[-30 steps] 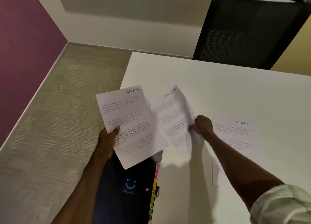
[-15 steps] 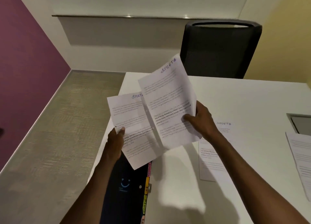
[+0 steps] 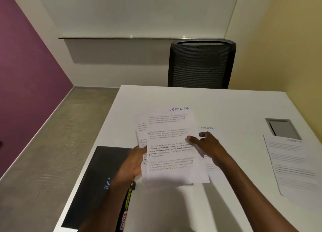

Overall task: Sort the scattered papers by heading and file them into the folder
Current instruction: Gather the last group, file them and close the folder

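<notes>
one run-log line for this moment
left hand holds two stacked SPORTS sheets | right hand open beside them | folder shut on table

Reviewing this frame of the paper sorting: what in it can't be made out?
Head view only:
- Sheet behind the front SPORTS sheet: heading covered by it.
- Sheet on the table behind the right hand: body mostly hidden by hand and forearm.
- Folder tab labels: blurred, partly behind the left hand.
- Body text: too small.
</notes>
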The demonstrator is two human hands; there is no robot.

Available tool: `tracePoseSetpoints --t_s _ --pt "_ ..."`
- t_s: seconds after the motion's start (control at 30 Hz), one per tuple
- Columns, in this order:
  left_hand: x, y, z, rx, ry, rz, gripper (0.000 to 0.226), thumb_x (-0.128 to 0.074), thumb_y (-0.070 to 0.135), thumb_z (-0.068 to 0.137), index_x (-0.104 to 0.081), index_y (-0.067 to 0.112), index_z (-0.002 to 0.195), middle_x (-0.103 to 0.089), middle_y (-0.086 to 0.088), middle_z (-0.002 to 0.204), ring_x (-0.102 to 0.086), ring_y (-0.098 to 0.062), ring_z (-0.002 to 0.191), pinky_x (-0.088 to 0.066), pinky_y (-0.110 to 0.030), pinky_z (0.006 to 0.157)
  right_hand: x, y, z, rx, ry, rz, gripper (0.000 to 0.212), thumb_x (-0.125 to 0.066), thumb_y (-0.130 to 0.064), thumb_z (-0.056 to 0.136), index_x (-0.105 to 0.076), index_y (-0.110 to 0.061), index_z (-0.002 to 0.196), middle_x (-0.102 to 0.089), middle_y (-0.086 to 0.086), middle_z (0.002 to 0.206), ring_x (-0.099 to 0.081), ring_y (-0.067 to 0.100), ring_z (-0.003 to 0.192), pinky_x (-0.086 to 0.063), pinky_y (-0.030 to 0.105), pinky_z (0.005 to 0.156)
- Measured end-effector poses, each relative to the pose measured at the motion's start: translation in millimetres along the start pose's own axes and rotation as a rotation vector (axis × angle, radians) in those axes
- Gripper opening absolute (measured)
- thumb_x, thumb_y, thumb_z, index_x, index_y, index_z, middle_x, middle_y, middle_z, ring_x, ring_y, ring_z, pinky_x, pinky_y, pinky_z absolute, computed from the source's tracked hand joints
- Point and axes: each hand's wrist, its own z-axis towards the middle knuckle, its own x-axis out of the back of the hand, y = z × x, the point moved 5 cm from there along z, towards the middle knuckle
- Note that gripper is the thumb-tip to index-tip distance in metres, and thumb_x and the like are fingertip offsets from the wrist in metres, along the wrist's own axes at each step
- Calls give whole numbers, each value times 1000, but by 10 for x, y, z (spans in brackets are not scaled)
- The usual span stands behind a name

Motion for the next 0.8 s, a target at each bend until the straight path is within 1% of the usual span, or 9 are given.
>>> tracePoseSetpoints --t_s 0.03,0.1,0.23,0.3,0.37,0.47,0.57,0.67,0.8 --pt "-73 -69 -8 6 -36 1 40 -81 17 81 -71 7 119 -68 -24 122 -67 -42 109 -59 -49 79 41 57 -18 10 -45 71 63 -76 -52 77 -52 -14 120 -68 -2 87 -63 11 82 -45 27 71" --pt "-209 -182 -8 11 -70 -18 49 -81 29 82 -68 10 125 -66 -21 126 -65 -40 114 -57 -48 84 63 159 -54 64 -119 165 42 -78 -31 81 -63 -16 117 -73 -5 97 -68 13 89 -51 26 77" --pt "-408 -356 -13 29 -55 -32 66 -39 71 93 -64 26 133 -64 -12 134 -59 -37 125 -52 -50 96 14 359 -143 140 -58 150 35 -77 -13 78 -67 -21 111 -72 -11 99 -68 11 93 -48 14 66" --pt "-479 -403 -73 -82 -3 188 58 -54 61 92 -63 21 133 -68 -6 129 -61 -31 124 -48 -49 104 -31 460 -183 182 -26 143 36 -76 -12 78 -68 -19 112 -71 -10 100 -69 12 93 -47 10 63" --pt "-542 -385 -162 -283 75 395 45 -72 34 90 -64 15 130 -70 -3 124 -64 -26 120 -46 -50 106 0 509 -236 241 45 118 33 -76 -13 79 -68 -17 111 -69 -11 97 -68 9 86 -45 7 59" --pt "-648 -335 -332 -506 228 518 29 -74 15 90 -69 19 118 -75 7 111 -70 -12 106 -55 -40 97 118 496 -330 333 122 156 33 -75 -14 82 -67 -16 114 -68 -11 96 -61 -7 79 -44 4 58" --pt "-698 -353 -455 -622 272 530 23 -75 15 89 -70 30 106 -75 15 105 -71 -5 99 -57 -26 83 178 531 -429 396 134 199 37 -75 -19 83 -65 -21 118 -68 -14 104 -63 -6 89 -47 7 68" --pt "-600 -570 -523 -609 324 492 35 -84 18 80 -70 29 111 -75 11 107 -70 -8 99 -57 -20 79 112 714 -519 420 69 248 37 -75 -20 83 -64 -26 118 -69 -19 106 -65 -5 94 -51 10 74" --pt "-423 -1183 -526 -412 436 481 38 -87 18 75 -71 23 109 -77 8 101 -71 -11 96 -57 -29 82 -162 1207 -546 288 -75 254 44 -73 -11 84 -61 -14 126 -69 -2 115 -66 14 104 -55 25 84"
